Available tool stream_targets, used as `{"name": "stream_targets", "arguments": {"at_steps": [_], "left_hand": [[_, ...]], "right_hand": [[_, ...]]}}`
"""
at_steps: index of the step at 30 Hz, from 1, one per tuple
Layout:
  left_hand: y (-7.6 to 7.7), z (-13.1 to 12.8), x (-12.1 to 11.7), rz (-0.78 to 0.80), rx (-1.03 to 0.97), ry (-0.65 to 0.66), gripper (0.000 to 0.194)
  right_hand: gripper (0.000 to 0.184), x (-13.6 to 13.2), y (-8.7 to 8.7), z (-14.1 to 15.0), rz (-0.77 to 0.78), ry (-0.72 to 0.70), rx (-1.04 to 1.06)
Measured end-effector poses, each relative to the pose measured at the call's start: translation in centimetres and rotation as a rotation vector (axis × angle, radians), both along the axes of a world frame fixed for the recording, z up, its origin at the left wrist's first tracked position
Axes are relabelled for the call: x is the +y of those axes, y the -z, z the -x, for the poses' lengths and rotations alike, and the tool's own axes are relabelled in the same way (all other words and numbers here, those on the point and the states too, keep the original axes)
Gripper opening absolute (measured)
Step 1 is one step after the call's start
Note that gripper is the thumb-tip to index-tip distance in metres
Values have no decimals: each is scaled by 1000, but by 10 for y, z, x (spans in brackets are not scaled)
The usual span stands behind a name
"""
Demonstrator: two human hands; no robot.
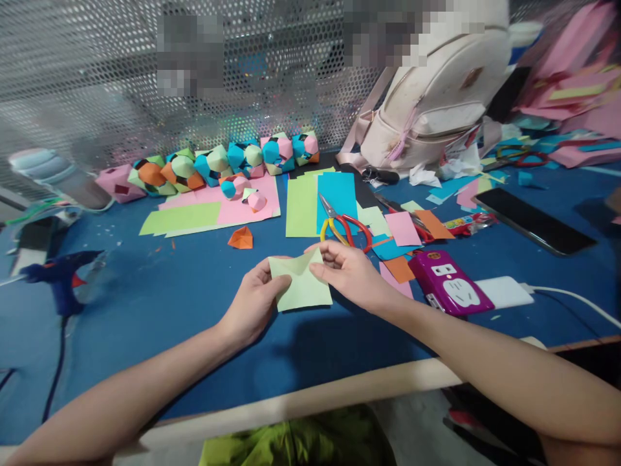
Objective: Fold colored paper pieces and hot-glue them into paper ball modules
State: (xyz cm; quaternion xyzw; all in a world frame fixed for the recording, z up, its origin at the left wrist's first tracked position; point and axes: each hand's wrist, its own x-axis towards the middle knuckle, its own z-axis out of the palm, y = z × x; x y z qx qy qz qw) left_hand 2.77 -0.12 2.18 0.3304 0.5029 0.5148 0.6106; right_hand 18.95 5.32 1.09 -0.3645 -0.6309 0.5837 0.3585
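A small pale green sheet of paper (305,289) is held above the blue table between my two hands, its upper edge dipping in a fold or bend. My left hand (257,294) pinches its left side, thumb on the face and fingers behind. On the upper right, my right hand (342,272) grips it the same way. Just beyond the paper lies a folded orange paper piece (240,237). Scissors with red and yellow handles (334,223) rest on blue and green sheets behind my right hand.
Several folded paper balls (211,165) line the back by the mesh panel. A blue glue gun (63,278) is at left. To the right are a purple power socket (449,285), a black phone (536,220), paper scraps and a white backpack (431,97).
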Motion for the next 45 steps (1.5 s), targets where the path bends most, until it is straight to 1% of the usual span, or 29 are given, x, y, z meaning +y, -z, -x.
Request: {"name": "stream_targets", "arguments": {"at_steps": [3, 6, 9, 11, 13, 19, 31, 45], "left_hand": [[1, 1, 0, -4, 37, 2, 25], [1, 1, -1, 17, 71, 28, 28], [0, 0, -1, 26, 31, 48, 33], [-1, -2, 0, 31, -20, 33, 35], [-2, -3, 1, 39, -52, 16, 36], [0, -2, 1, 31, -35, 17, 32], [2, -2, -2, -12, 68, 42, 29], [5, -1, -4, -18, 64, 43, 28]], "right_hand": [[21, -1, 1, 1, 43, -33, 31], [21, -1, 3, 1, 62, -45, 7], [21, -2, 2, 1, 25, 13, -77], [23, -2, 0, 1, -12, 64, -125], [24, -3, -1, 1, -28, 83, -144], [26, -3, -1, 1, -5, 49, -124], [25, -3, 1, 2, -6, 22, -112], [21, -5, 0, 2, -12, 30, -132]]}}
